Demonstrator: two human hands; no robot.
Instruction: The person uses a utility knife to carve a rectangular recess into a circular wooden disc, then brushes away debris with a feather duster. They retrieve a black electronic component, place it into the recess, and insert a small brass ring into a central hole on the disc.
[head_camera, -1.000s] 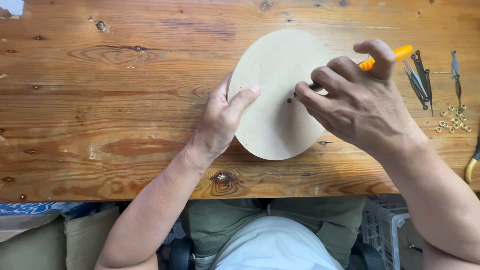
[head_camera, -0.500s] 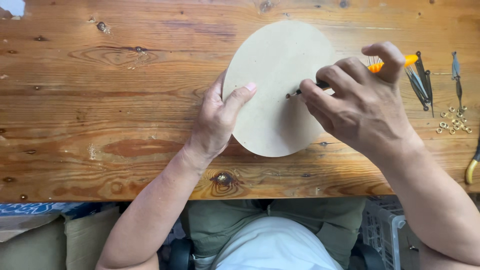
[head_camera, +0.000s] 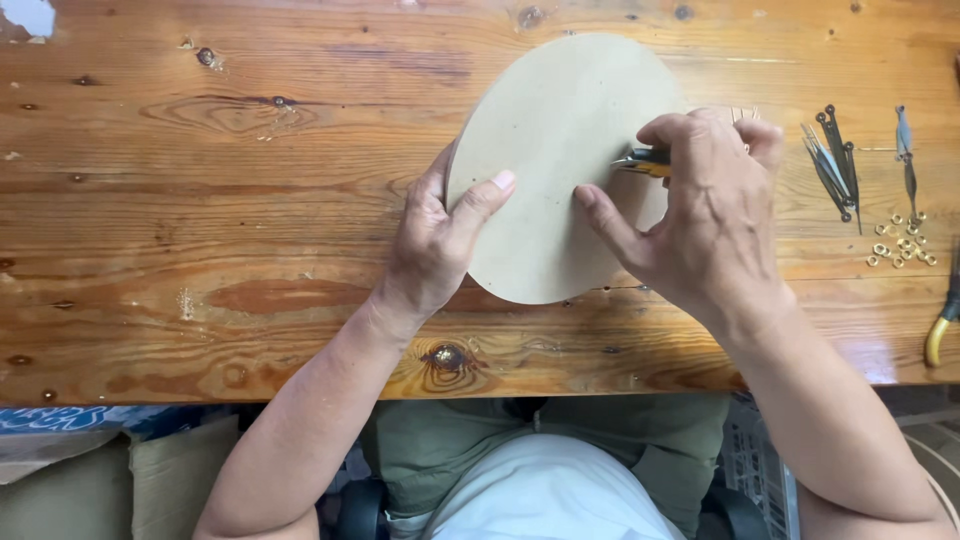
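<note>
A thin, stiff, pale oval wooden board (head_camera: 555, 150), judged light, is steadied at its left edge by the half-open left hand (head_camera: 440, 240); an orange-handled tool (head_camera: 645, 160) is gripped in the closed right hand (head_camera: 705, 215).

We see bare wooden table (head_camera: 200, 200) across the whole left half of the frame, from the upper left corner down to the near edge, with room for a hand to pass. The middle is taken: the round board (head_camera: 560, 150) lies there, with the left hand (head_camera: 440, 240) pressed on its left edge and the right hand (head_camera: 700, 220) on its right part, gripping a small tool (head_camera: 640, 160). At the right of the frame, thin metal pieces (head_camera: 835, 160) and small nuts (head_camera: 900, 240) lie scattered, near the right hand. A yellow-handled tool (head_camera: 945, 325) blocks the far right edge. The strip along the top edge above the board is narrow.
</note>
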